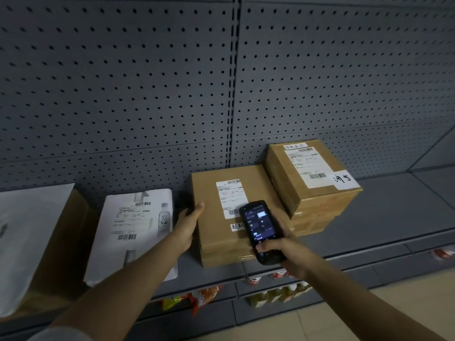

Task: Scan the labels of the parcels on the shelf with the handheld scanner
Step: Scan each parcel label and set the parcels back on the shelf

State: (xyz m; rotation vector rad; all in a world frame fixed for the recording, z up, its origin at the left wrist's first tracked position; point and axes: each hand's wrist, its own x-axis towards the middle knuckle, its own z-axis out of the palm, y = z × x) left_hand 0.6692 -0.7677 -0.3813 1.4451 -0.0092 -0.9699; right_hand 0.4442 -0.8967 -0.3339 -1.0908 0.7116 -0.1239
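Note:
My right hand (286,252) grips a black handheld scanner (260,230) with a lit screen, held over the lower part of the white label (230,196) on a flat brown parcel (216,232) lying on the grey shelf (394,217). My left hand (188,223) holds that parcel's left edge, thumb on top. A second brown parcel (317,193) with its own label (306,166) leans on the first one's far right corner. To the left lies a white parcel (133,230) with barcodes, and at the far left a large box (37,242) with a white front.
A grey pegboard wall (147,82) backs the shelf. Below the shelf edge, lower shelves hold snack bags (204,295) and rows of bottles (278,291). Beige floor (369,303) shows at the lower right. The shelf runs on bare to the right of the parcels.

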